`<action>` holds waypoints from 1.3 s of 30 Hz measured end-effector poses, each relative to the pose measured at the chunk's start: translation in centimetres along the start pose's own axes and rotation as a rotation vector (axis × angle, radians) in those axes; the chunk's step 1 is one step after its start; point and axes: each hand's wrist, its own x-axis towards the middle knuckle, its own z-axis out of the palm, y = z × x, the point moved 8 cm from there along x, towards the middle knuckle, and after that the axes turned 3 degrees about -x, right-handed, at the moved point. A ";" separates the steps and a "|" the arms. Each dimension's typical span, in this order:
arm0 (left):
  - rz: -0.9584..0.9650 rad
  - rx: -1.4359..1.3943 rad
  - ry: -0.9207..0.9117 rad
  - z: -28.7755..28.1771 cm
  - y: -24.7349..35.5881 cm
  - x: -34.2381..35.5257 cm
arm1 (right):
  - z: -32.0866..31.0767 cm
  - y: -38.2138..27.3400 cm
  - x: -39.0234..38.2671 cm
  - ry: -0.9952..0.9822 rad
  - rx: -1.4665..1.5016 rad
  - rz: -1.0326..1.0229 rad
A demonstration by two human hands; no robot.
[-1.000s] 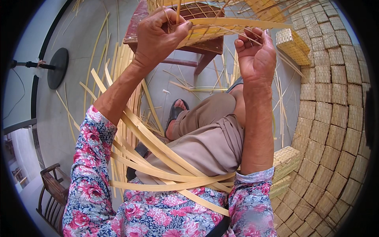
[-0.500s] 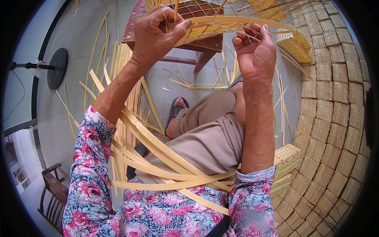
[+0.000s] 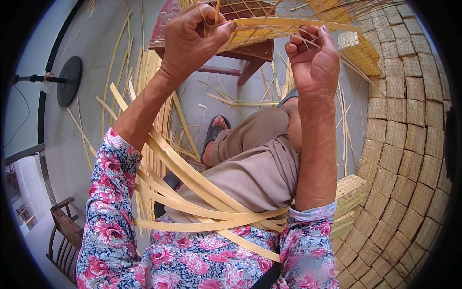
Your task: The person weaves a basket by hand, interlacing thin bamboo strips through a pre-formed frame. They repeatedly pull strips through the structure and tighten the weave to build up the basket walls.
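At the top of the view my left hand (image 3: 195, 41) pinches the left end of a flat bamboo strip (image 3: 274, 22) against the rim of an open-weave bamboo basket (image 3: 252, 39). The strip runs rightward along that rim. To its right my right hand (image 3: 315, 62) is palm up, its thumb and fingers closed on thin split strands (image 3: 304, 39) just under the strip's right part. Behind my hands the basket rests on a dark red wooden stool (image 3: 240, 58). Wide bamboo strips (image 3: 192, 180) lie across my lap and waist.
Stacked woven bamboo pieces (image 3: 404, 144) line the right side. Another woven block (image 3: 358, 50) stands beyond my right hand. Loose strips (image 3: 115, 72) litter the grey floor. A black round stand base (image 3: 70, 82) is at far left, a brown wooden chair (image 3: 67, 231) at lower left.
My right hand has shifted slightly right and down, and the strip's right end looks straighter. My left hand keeps its pinch at nearly the same place.
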 end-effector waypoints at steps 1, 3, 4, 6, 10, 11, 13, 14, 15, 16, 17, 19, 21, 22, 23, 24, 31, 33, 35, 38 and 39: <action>0.023 0.009 0.002 0.0 0.1 0.0 | 0.1 0.0 0.0 -0.009 0.006 0.000; 0.005 -0.019 0.011 0.1 -0.2 -0.2 | 0.2 0.0 -0.2 0.012 0.007 0.001; -0.004 -0.032 0.016 0.1 -0.3 -0.2 | 0.1 0.1 -0.2 0.022 0.008 0.001; 0.005 -0.023 0.019 0.1 -0.3 -0.3 | 0.1 0.1 -0.1 -0.003 0.012 0.003; -0.039 -0.016 0.008 0.0 -0.6 -0.2 | 0.2 0.0 0.0 -0.003 -0.001 0.009; -0.042 -0.033 0.011 0.0 -0.6 -0.2 | 0.2 0.0 0.0 -0.003 -0.003 0.007; -0.048 -0.066 0.017 0.1 -0.8 -0.2 | 0.2 -0.1 0.0 -0.002 -0.009 0.001; -0.041 -0.055 0.011 0.1 -0.8 -0.3 | 0.2 0.0 0.0 -0.008 -0.005 0.003; -0.034 -0.043 0.006 0.1 -0.7 -0.2 | 0.1 0.1 0.0 -0.014 -0.001 0.004; -0.027 -0.033 0.000 0.1 -0.7 -0.2 | 0.1 0.1 0.0 -0.020 0.003 0.004; -0.023 -0.031 0.001 0.1 -0.7 -0.3 | 0.1 0.1 0.0 -0.016 0.002 0.003; -0.016 -0.030 0.002 0.1 -0.6 -0.3 | 0.1 0.1 0.0 -0.008 -0.001 -0.001; -0.012 -0.033 0.009 0.1 -0.7 -0.3 | 0.1 0.1 0.1 -0.021 0.002 0.007; -0.010 -0.034 0.013 0.1 -0.7 -0.3 | 0.1 0.1 0.1 -0.027 0.003 0.012; -0.006 -0.025 0.007 0.1 -0.8 -0.4 | 0.1 0.2 0.0 -0.015 0.000 0.020; -0.002 -0.015 0.001 0.1 -0.8 -0.4 | 0.3 0.1 -0.1 -0.002 -0.004 0.029; -0.042 -0.052 0.121 -0.1 0.7 0.3 | -0.8 0.5 1.6 -0.067 0.014 0.049; -0.047 -0.046 0.108 0.0 0.7 0.4 | -0.9 0.6 1.9 -0.096 0.033 0.051; -0.052 -0.047 0.104 0.1 0.7 0.4 | -1.0 0.6 2.0 -0.108 0.040 0.051; -0.065 -0.034 0.089 0.2 0.8 0.4 | -0.9 0.5 1.6 -0.064 0.023 0.050; -0.072 -0.011 0.071 0.2 0.9 0.4 | -0.1 0.5 0.7 -0.026 0.009 0.049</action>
